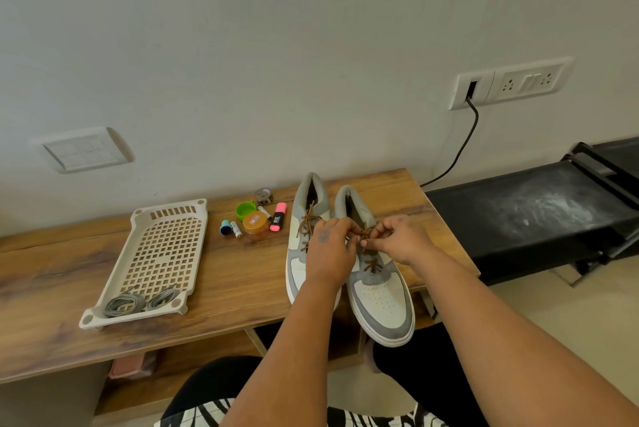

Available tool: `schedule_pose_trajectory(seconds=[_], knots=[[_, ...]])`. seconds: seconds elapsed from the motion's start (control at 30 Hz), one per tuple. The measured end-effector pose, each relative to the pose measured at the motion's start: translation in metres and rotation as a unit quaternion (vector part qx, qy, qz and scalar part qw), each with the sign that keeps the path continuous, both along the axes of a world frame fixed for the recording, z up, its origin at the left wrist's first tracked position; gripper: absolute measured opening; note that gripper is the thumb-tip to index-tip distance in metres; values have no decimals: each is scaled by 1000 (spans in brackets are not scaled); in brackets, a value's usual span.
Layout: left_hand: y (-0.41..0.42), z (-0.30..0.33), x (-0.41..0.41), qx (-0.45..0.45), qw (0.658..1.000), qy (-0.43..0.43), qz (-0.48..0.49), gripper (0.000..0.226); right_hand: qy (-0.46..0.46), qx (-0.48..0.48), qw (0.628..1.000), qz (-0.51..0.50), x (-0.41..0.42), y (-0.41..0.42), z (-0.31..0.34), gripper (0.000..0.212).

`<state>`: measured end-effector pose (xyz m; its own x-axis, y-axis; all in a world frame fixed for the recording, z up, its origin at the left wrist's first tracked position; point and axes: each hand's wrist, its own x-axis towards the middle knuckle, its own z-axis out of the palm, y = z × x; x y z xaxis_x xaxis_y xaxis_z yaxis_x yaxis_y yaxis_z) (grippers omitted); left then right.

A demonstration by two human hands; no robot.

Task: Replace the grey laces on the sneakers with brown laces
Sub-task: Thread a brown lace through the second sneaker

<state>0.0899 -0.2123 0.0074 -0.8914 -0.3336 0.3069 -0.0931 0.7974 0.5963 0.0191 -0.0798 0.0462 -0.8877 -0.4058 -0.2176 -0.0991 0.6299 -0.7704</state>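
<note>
Now pinching brown lace (363, 232) with both left hand (328, 250) and right hand (397, 240); pull evenly, snug the knot.

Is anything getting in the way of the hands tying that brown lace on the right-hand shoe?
Nothing visible does. Both the left hand and right hand already pinch the brown lace over the right sneaker; the left sneaker sits beside it.

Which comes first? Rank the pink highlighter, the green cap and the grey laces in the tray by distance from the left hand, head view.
1. Pink highlighter, just left of the left hand.
2. Green cap, farther left, toward the wall.
3. Grey laces, far left, in the tray's near end.
</note>
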Motion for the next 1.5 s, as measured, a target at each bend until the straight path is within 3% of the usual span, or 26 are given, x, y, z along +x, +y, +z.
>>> schedule_pose_trajectory(seconds=[0.2,0.4,0.73,0.87,1.03,1.13,1.3,1.5], knots=[[1,-1,-1,-18,1000,0,-5,11,-113,-31,993,-13,-7,6,7,14],[1,-2,-2,-16,1000,0,-1,9,-7,6,1000,6,-5,4,2,4],[1,-1,-2,-28,1000,7,-3,6,35,14,999,-7,1,-3,3,17],[1,-2,-1,-42,999,9,-6,7,-35,29,999,9,-2,-2,2,18],[1,-3,-2,-46,999,6,-5,9,-127,-22,991,-20,-6,3,3,11],[1,-3,-2,-47,999,7,-8,10,-75,-5,997,-6,-5,4,1,3],[-1,-2,-2,-40,999,7,-8,10,48,60,997,10,-1,-1,1,13],[0,-2,-2,-42,999,8,-8,10,103,66,992,12,3,-3,0,15]])
